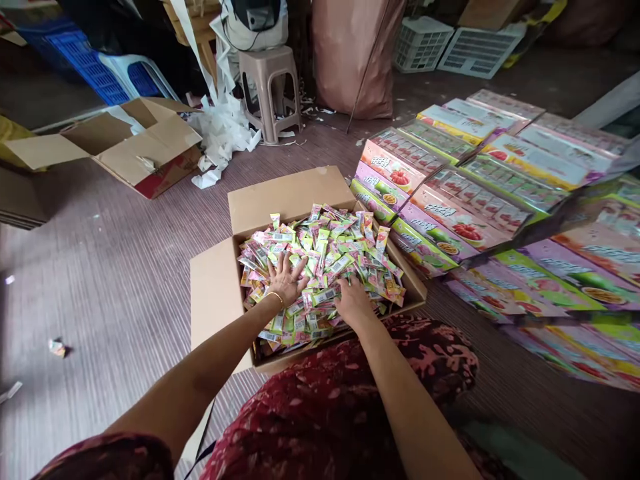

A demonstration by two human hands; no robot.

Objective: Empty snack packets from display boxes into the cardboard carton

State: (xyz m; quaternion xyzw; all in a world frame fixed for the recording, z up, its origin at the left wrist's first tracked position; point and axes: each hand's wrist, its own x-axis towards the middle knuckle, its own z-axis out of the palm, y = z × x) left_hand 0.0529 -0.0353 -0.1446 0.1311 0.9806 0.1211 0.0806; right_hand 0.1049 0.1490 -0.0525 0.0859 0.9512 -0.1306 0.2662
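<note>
An open cardboard box point(280, 200) stands on the floor in front of my knees, heaped with small colourful stick packets point(320, 257) in pink, green and orange. My left hand point(287, 280) lies on the heap with its fingers spread, a thin bangle at the wrist. To its right, my right hand point(354, 301) rests on the packets near the box's front edge. Its fingertips dip partly among the packets, and the fingers look extended. I see no packet gripped in either hand. The box's far and left flaps are folded outward.
Stacked printed display cartons point(445, 220) crowd the right side, touching the box. At the back left lie another open carton point(145, 150) and crumpled white paper strips point(227, 130). Behind are a plastic stool point(270, 67), a large brown sack point(353, 60) and white crates point(423, 43).
</note>
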